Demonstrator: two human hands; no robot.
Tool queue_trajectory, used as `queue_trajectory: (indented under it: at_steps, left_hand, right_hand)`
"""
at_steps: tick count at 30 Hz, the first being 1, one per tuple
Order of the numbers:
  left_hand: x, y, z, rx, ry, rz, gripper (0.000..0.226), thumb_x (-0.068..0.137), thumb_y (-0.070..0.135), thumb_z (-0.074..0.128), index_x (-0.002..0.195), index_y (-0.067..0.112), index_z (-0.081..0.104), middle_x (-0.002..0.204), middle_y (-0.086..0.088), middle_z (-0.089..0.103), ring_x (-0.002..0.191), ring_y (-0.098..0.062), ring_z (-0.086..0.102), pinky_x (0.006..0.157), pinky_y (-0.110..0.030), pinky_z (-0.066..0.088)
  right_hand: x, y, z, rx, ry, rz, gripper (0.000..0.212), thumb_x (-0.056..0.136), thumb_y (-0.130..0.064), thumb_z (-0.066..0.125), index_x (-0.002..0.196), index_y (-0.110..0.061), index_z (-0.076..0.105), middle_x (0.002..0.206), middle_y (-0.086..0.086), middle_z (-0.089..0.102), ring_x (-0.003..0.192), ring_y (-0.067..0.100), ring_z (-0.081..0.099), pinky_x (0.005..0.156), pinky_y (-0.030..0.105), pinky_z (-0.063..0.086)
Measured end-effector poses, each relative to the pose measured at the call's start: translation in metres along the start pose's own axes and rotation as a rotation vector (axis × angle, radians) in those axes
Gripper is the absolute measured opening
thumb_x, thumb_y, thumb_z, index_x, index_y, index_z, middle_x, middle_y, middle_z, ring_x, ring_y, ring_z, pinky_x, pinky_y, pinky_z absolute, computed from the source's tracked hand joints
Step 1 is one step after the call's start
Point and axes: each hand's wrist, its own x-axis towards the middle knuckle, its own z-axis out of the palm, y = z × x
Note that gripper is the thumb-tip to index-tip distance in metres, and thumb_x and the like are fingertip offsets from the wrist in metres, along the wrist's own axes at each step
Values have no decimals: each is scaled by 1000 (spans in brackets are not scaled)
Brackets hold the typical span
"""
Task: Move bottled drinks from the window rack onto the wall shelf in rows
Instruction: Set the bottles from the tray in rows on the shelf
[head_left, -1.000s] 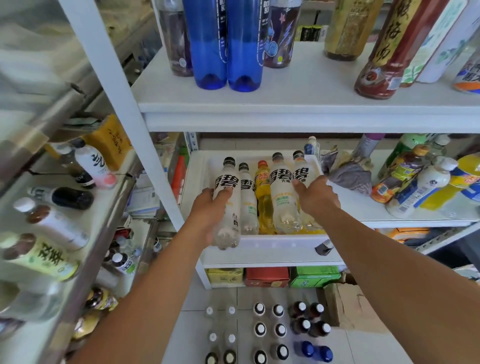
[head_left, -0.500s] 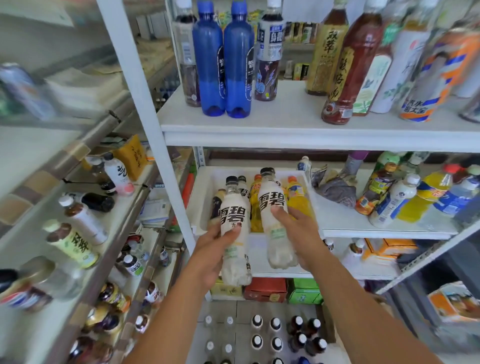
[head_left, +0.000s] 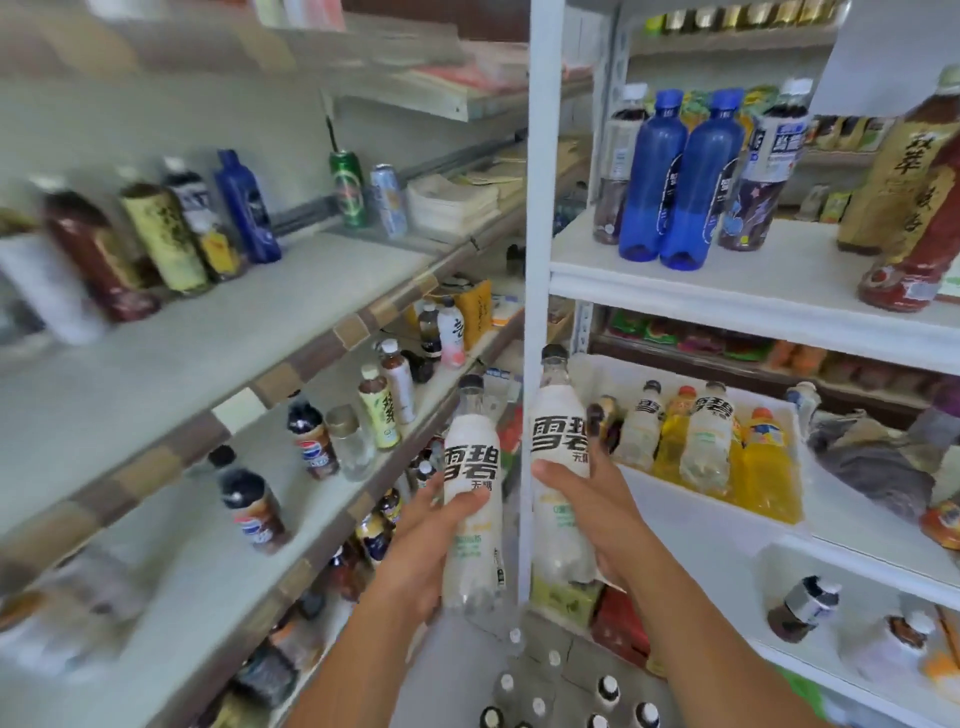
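My left hand grips a clear soda bottle with a white label and black cap, held upright. My right hand grips a second, matching soda bottle, also upright, just in front of the white rack post. Both bottles hang in the air between the white rack on the right and the grey wall shelf on the left. Behind my right hand a white tray on the rack holds more clear and yellow bottles.
The wall shelf's upper board carries several dark bottles and two cans at the back. Its lower board holds scattered cola and tea bottles. Two blue bottles stand on the rack's upper shelf. Capped bottles stand on the floor below.
Both hands lifted a soda bottle each out of the white tray and drew them back and left. The view has swung left toward the wall shelf.
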Motion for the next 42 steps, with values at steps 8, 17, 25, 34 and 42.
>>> queue_trajectory:
  at_steps: [8, 17, 25, 34, 42]
  left_hand:
    - [-63, 61, -73, -14, 284, 325, 52, 81, 7, 77, 126, 24, 57, 111, -6, 74, 99, -29, 72, 84, -51, 58]
    - [-124, 137, -165, 89, 627, 580, 52, 74, 16, 86, 120, 26, 64, 113, 0, 72, 104, -24, 70, 91, -49, 56]
    - [-160, 202, -270, 87, 896, 635, 40, 75, 2, 80, 108, 19, 64, 99, 1, 72, 83, -11, 70, 65, -20, 53]
    - [-176, 268, -385, 239, 1195, 735, 61, 67, 0, 82, 113, 27, 52, 98, 4, 67, 92, -17, 65, 79, -35, 54]
    - [-151, 277, -453, 291, 1359, 667, 74, 80, 7, 77, 140, 21, 36, 109, 1, 62, 102, -23, 59, 88, -38, 52]
  right_hand:
    - [-1, -34, 113, -48, -291, -167, 43, 83, -26, 80, 122, -30, 61, 104, -7, 76, 92, 11, 73, 80, 35, 58]
    - [-23, -66, 253, -13, -564, -275, 32, 82, -24, 81, 109, -28, 64, 92, -8, 77, 80, 9, 74, 63, 26, 55]
    - [-38, -78, 371, -8, -745, -340, 25, 82, -19, 79, 104, -24, 67, 88, -5, 76, 78, 14, 74, 68, 33, 59]
    - [-50, -73, 499, 34, -888, -393, 31, 81, -9, 80, 106, -20, 65, 90, -3, 76, 78, 10, 72, 64, 21, 54]
    - [-64, -66, 570, 33, -1005, -471, 35, 82, -23, 82, 112, -23, 66, 100, -6, 76, 92, 11, 73, 80, 31, 56]
